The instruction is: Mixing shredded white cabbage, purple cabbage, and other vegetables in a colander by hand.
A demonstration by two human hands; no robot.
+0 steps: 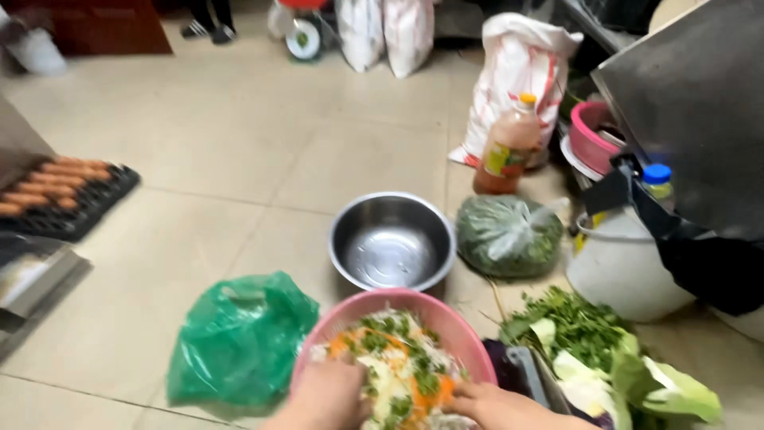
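Both hands — left hand (330,396), right hand (485,402) — dig into shredded salad (394,362) in the pink bowl (469,334), grasp unclear.

Pink basin (446,318) on the floor holds shredded vegetable salad (394,362).

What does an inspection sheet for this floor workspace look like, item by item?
Surface: tiled floor, no table in view.
Job's things: pink bowl of shredded salad, orange, white and green.
Clutter: steel bowl with nothing in it; green bag; bagged greens; loose herbs; cabbage leaves; bottle; white bucket; pink tub; sack; sausage tray.
Grippers: left hand and right hand both in the salad; grip blurred.
Cables: nothing seen.
Surroundings: more sacks and someone's feet at the far wall; grey panel at right.
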